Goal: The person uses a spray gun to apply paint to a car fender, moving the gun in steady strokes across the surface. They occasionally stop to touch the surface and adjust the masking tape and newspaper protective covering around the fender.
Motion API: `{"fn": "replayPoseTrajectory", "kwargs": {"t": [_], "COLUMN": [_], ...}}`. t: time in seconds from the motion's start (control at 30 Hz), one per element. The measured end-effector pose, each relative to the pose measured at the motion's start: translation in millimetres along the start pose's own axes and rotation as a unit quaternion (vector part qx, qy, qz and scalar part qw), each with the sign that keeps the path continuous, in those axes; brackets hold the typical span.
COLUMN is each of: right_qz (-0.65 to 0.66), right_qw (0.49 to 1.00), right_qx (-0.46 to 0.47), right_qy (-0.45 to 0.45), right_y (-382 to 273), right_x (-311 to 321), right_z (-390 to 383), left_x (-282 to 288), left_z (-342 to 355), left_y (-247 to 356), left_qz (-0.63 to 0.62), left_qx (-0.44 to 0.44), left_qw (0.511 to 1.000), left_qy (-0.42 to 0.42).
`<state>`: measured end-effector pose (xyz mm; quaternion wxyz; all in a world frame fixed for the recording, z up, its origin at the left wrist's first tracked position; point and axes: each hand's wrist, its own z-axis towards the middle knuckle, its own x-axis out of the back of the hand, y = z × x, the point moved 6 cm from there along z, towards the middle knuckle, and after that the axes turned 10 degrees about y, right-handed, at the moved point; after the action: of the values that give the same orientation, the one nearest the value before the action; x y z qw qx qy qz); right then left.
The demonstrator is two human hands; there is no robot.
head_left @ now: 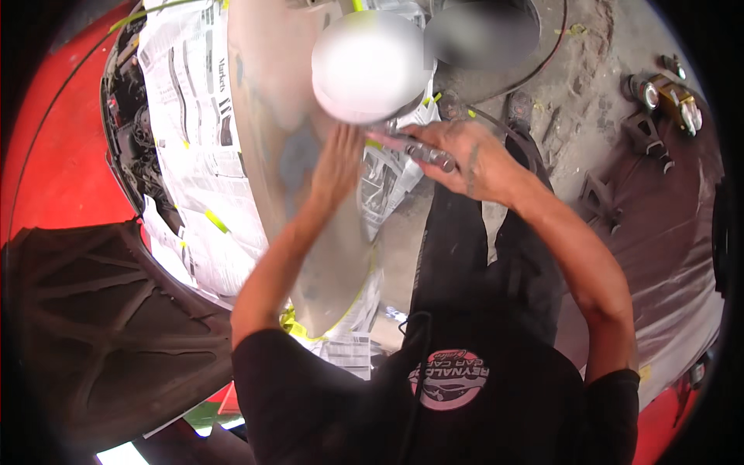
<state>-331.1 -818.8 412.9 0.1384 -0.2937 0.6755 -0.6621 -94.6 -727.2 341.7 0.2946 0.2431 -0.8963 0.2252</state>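
My left hand (339,159) lies flat, fingers stretched out, on a long beige car body panel (325,263) with grey and tan patches. It holds nothing. Just right of it, my right hand (473,159) is closed around a metal tool (431,157) with a silver cylindrical end; its exact kind is unclear. The tool points left toward the panel, close to my left fingertips. A large, round white blurred shape (370,68) covers the area just beyond both hands and hides the tool's far end.
Newspaper (194,139) with yellow tape masks the panel's edges beside an exposed engine bay (133,128). A dark ribbed car hood (108,310) is at left. A thin hose (559,46) crosses the floor. Metal tools (673,101) rest on a covered surface (659,225) at right.
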Motion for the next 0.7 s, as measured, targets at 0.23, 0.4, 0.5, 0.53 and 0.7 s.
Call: {"fn": "replayPoseTrajectory", "kwargs": {"t": [0.23,0.4,0.5,0.53,0.7], "right_qz": [0.03,0.027,0.031,0.033,0.025], "right_qw": [0.999,0.999,0.999,0.999,0.999], "right_qx": [-0.023,-0.018,-0.038,-0.035,-0.041], "right_qy": [-0.012,-0.013,-0.02,-0.013,-0.009], "right_y": [11.6,9.0,20.7,18.7,19.9], "right_x": [-17.9,-34.0,-41.2,-46.1,-88.6], "right_z": [-33.0,-53.4,-70.7,-79.8,-121.2], "left_x": [-33.6,-37.4,-27.1,-33.5,-79.7], "left_z": [-59.3,16.3,-13.0,-50.9,-133.9], "left_y": [20.5,-43.4,29.6,66.5,119.6], "left_qz": [-0.045,-0.467,-0.045,0.0,0.01], "left_qx": [-0.099,0.105,0.026,-0.027,-0.172], "left_qw": [0.994,0.833,0.989,0.995,0.983], "left_qy": [0.034,0.278,0.138,0.092,0.067]}}
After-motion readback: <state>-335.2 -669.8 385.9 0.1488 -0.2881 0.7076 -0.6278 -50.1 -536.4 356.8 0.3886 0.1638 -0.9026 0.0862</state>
